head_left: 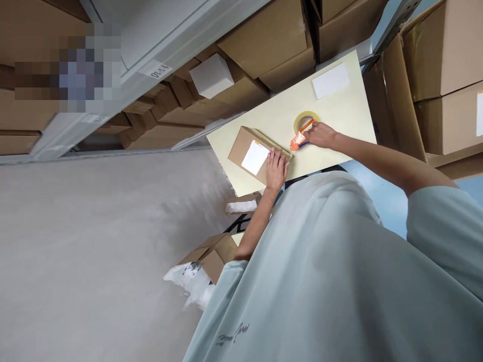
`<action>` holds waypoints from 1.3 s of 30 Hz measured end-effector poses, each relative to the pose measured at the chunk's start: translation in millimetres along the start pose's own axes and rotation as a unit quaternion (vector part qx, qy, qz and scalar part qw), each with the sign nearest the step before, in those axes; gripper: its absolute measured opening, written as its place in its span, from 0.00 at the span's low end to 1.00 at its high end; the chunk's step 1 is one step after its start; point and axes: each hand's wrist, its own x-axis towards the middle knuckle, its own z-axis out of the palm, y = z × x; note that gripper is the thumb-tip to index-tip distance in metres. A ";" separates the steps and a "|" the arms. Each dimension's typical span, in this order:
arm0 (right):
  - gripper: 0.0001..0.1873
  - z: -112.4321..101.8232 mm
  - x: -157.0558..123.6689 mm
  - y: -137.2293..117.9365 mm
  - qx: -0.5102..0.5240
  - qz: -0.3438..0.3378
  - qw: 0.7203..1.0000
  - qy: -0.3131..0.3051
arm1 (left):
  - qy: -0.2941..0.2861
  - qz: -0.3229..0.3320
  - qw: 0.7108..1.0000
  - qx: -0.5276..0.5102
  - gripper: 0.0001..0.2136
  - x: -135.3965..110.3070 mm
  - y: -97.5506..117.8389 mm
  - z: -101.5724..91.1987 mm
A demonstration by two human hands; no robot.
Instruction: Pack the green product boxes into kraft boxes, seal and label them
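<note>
A small brown cardboard box point(245, 145) with a white label point(255, 157) lies on a pale yellow table point(339, 110). My left hand point(276, 170) rests flat on the box's near end, fingers stretched out. My right hand point(320, 134) is closed on an orange tape dispenser point(301, 139) carrying a roll of clear tape point(304, 119), held against the box's far edge. My light green shirt fills the lower right of the view.
A white sheet point(330, 80) lies at the table's far end. Stacked cardboard boxes point(445, 50) and a white box point(211, 75) fill metal shelves around the table. An open carton point(213, 254) and white plastic bags point(192, 281) sit on the grey floor.
</note>
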 end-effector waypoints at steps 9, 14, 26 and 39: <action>0.30 -29.1 -13.6 -17.8 0.020 0.025 0.998 -0.047 | 0.043 0.024 0.999 0.015 0.15 5.8 1.3 13.3; 0.24 -55.4 -0.9 -49.4 0.052 0.083 0.993 -0.064 | 0.069 0.043 0.996 0.023 0.15 9.2 5.3 11.3; 0.31 -178.4 -30.6 -22.6 0.073 0.137 0.982 0.111 | 0.238 0.068 0.969 0.007 0.27 28.5 47.1 -55.4; 0.25 -422.4 61.8 -33.7 0.026 0.092 0.954 0.284 | 0.467 0.113 0.876 0.034 0.36 124.9 95.7 -273.4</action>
